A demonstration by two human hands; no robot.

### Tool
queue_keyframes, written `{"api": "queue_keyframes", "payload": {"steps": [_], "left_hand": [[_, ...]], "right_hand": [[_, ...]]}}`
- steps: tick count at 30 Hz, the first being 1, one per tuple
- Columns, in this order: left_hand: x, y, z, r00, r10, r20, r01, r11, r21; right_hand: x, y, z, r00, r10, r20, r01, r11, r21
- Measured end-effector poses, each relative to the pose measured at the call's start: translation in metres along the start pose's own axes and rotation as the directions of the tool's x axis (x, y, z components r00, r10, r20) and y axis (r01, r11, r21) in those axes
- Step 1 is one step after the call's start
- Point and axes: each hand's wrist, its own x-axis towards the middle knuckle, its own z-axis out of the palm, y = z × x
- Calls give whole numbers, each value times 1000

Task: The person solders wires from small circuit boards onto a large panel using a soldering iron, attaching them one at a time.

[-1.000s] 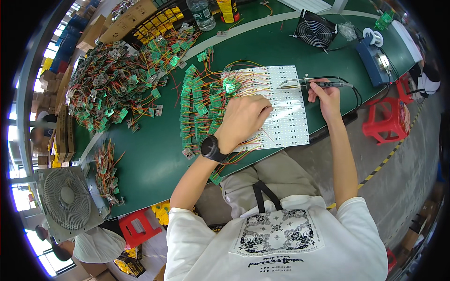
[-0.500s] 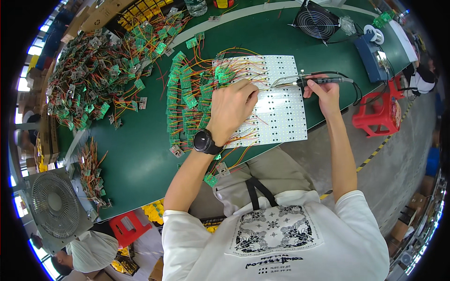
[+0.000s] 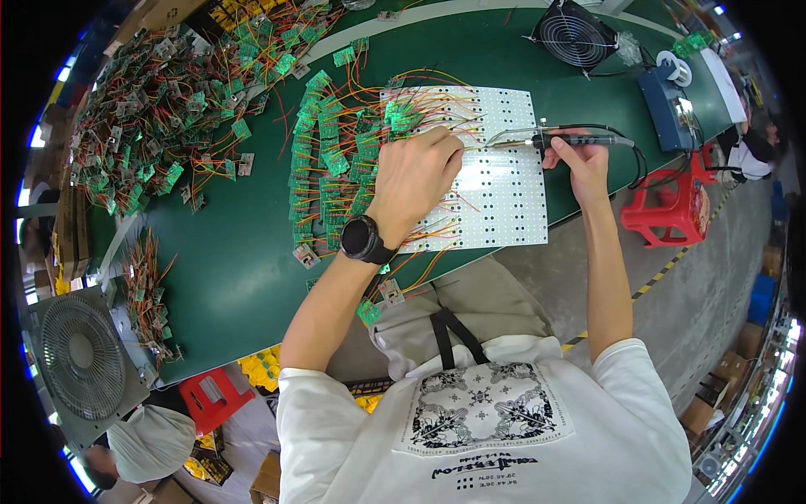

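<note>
My right hand [image 3: 581, 164] is closed around the black handle of a soldering iron [image 3: 588, 141]. A thin metal guide tube runs along the iron, and its tip points left, close over a white LED panel [image 3: 514, 197] with rows of small dots. Curled over the panel's left part, my left hand [image 3: 418, 172] has thumb and fingers pressed together beside the iron's tip; what they pinch is hidden. Red and yellow wires lead across the panel from small green circuit boards [image 3: 304, 176], which lie in rows left of my left hand.
A big heap of wired circuit boards [image 3: 151, 118] covers the table's far left, with a smaller bundle [image 3: 147, 294] nearer. At the far right are a black fan [image 3: 575, 38], a blue soldering station [image 3: 663, 105] and a solder spool [image 3: 674, 67]. Red stools [image 3: 667, 210] stand beside the table.
The view has shifted slightly, so the table's things sit a little differently in the picture. Both hands and the iron keep nearly the same place over the panel.
</note>
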Motion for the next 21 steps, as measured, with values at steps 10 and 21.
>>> {"api": "queue_keyframes", "payload": {"steps": [10,21], "left_hand": [[0,-2,0,1000,13,24,-14,1000,22],[4,3,-5,997,60,-54,-69,981,-182]], "right_hand": [[0,0,2,1000,-24,-8,24,999,-29],[0,3,0,998,-22,-59,23,1000,13]]}}
